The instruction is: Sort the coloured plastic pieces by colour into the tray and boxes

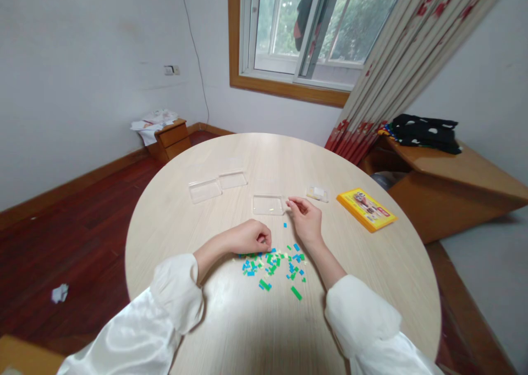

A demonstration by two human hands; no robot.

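Observation:
A loose pile of small building bricks (272, 264), in blue, green and pale yellow, lies on the table before me. My left hand (252, 236) rests at the pile's far left edge, its fingers curled in; whatever they may hold is hidden. Beyond the pile, my right hand (306, 216) is raised with thumb and fingers pinched beside the right edge of a shallow clear plastic tray (268, 212). Anything between those fingertips is too small to name. A few pale yellow pieces lie in the tray. One blue brick (285, 225) sits alone between the tray and the pile.
Two more clear trays (205, 191) stand at the back left of the round table (173, 237). To the right are a small clear case (317, 193) and a yellow box (366, 209) with a printed picture. A wooden cabinet (462, 182) stands past the table's right edge.

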